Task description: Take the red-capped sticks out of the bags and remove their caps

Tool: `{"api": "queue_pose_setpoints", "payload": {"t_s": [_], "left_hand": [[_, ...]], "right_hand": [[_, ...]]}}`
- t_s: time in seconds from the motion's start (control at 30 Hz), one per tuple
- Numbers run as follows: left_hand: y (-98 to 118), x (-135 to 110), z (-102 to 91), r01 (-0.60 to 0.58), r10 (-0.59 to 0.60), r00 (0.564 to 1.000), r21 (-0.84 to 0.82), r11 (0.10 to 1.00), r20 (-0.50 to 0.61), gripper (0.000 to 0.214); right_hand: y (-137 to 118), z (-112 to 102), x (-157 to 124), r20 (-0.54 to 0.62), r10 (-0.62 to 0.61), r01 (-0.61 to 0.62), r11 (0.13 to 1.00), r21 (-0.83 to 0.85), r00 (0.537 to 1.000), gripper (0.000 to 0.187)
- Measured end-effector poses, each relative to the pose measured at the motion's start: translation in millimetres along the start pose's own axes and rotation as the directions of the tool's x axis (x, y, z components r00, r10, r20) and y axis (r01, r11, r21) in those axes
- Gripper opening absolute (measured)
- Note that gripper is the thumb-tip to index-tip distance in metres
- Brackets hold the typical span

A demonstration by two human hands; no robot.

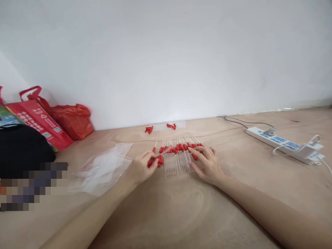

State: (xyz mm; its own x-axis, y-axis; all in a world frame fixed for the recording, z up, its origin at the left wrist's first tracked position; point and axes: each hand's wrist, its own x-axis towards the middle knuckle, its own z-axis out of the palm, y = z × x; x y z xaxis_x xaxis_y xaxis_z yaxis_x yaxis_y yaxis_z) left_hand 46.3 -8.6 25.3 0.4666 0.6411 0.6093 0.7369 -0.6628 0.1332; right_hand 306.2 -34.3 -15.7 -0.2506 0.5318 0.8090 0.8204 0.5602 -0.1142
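My left hand [143, 166] is closed, its thumb and fingertips pinched at a red rubber bulb [156, 158]. Several more loose bulbs lie under and beside those fingers. Right of it, glass dropper tubes [171, 166] lie side by side in a row on the wooden surface. Behind them is a row of droppers with red bulbs [180, 148], their clear tubes pointing toward the wall. My right hand [208, 164] rests at the right end of both rows, thumb and fingers apart. One red bulb [194, 156] shows between its thumb and index finger, not visibly gripped.
Clear plastic bags [105, 169] lie left of my left hand. Farther back, a flat bag [160, 126] has small groups of red bulbs on and beside it. A white power strip [281, 143] with cables is at right. Red bags [74, 121] and a black item [24, 148] stand left.
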Motion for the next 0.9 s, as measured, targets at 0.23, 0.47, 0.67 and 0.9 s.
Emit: {"api": "queue_pose_setpoints", "payload": {"t_s": [0.23,0.47,0.67,0.9], "left_hand": [[39,-33,28.5,-0.301,0.293,0.949,-0.052,0.952,-0.120,0.006],[37,-30,26.8,-0.276,0.261,0.955,-0.096,0.956,-0.141,0.004],[37,-25,23.9,-0.276,0.277,0.961,-0.078,0.958,0.004,0.015],[38,-30,19.0,-0.290,0.296,0.953,-0.091,0.953,0.063,0.019]], "right_hand": [[-14,-6,-6,0.126,-0.235,0.221,0.969,0.111,0.964,0.030],[-20,5,-6,0.148,-0.240,0.216,0.963,0.159,0.960,0.018],[-25,4,-5,0.205,-0.244,0.211,0.962,0.171,0.948,0.021],[-24,-1,-7,0.192,-0.308,0.259,0.934,0.246,0.932,0.021]]}}
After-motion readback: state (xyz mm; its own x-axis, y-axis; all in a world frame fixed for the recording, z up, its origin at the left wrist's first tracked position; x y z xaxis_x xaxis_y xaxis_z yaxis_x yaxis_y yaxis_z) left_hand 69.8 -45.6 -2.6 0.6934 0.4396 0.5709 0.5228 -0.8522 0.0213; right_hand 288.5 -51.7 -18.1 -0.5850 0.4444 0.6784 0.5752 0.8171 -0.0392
